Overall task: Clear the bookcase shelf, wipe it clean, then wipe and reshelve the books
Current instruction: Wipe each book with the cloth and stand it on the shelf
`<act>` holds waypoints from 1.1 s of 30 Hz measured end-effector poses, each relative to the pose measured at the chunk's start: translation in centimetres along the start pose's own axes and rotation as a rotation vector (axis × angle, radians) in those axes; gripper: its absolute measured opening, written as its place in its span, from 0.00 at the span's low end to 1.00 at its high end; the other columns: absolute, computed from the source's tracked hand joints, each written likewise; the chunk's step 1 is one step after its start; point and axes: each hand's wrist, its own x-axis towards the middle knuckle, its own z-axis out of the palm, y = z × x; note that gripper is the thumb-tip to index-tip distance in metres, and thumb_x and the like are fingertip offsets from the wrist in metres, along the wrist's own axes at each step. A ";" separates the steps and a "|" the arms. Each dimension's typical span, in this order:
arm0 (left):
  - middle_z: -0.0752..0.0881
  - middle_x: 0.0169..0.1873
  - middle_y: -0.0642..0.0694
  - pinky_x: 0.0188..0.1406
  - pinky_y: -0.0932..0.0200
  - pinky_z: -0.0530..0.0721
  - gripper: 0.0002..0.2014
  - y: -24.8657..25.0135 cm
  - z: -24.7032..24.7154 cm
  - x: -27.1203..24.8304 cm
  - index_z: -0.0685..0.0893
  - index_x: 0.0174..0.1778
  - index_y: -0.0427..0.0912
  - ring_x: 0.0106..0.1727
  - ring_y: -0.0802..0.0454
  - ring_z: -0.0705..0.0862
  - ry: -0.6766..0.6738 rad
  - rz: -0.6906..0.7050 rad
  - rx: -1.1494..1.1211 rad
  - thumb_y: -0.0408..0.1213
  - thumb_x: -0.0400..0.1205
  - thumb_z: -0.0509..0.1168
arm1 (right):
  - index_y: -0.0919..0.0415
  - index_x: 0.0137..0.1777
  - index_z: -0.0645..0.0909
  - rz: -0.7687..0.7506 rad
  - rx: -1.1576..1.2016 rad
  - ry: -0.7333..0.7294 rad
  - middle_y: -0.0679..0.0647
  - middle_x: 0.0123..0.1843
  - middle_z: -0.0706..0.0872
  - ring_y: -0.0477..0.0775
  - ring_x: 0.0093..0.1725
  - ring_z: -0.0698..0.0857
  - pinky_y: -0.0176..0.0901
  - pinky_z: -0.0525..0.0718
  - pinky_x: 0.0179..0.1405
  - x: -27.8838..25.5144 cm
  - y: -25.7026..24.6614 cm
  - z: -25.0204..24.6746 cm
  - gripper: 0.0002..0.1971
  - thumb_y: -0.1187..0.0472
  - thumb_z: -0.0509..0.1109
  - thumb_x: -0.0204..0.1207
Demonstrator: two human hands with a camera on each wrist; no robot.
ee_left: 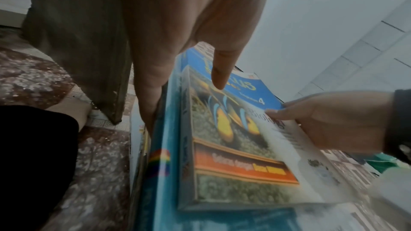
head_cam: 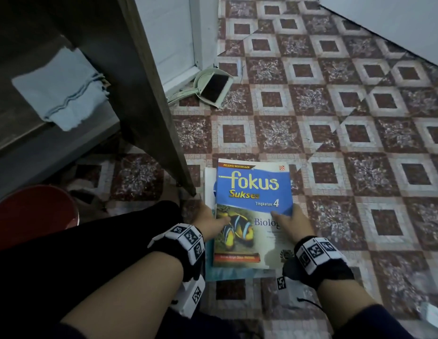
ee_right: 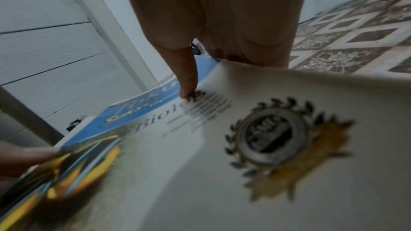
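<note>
A stack of books [head_cam: 210, 270] lies flat on the patterned floor just beside the bookcase side panel [head_cam: 149, 94]. The top book [head_cam: 252, 192], blue and white, reads "fokus Sukses Tingkatan 4" with clownfish artwork, cover up. On the dark shelf [head_cam: 17, 133] rests a folded pale blue cloth [head_cam: 63, 86].

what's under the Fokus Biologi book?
Under the Fokus Biologi book lies a larger teal-covered book, with a white-edged one beneath or beside it, on the tiled floor. Their covers are mostly hidden; how many there are is unclear.
</note>
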 end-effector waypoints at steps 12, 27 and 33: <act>0.61 0.81 0.38 0.73 0.52 0.70 0.41 0.5 0.4 -1.2 0.54 0.84 0.41 0.80 0.40 0.64 0.062 0.091 0.042 0.47 0.81 0.69 | 0.59 0.74 0.71 -0.062 0.010 -0.012 0.58 0.67 0.83 0.60 0.64 0.81 0.50 0.79 0.62 -0.5 0.9 -0.8 0.28 0.61 0.75 0.75; 0.76 0.70 0.53 0.63 0.60 0.69 0.24 1.5 -0.1 -2.2 0.69 0.69 0.50 0.63 0.56 0.74 -0.084 0.156 -0.322 0.49 0.81 0.69 | 0.56 0.78 0.67 0.052 0.323 -0.033 0.55 0.68 0.81 0.58 0.63 0.82 0.51 0.77 0.62 -0.5 0.6 -0.8 0.37 0.34 0.64 0.76; 0.81 0.60 0.60 0.65 0.53 0.73 0.24 3.0 -0.5 -3.1 0.76 0.61 0.59 0.64 0.56 0.77 -0.154 0.218 -0.370 0.57 0.73 0.75 | 0.51 0.73 0.77 0.170 0.533 -0.151 0.55 0.63 0.88 0.61 0.59 0.87 0.65 0.77 0.69 0.3 2.3 -1.5 0.46 0.20 0.66 0.61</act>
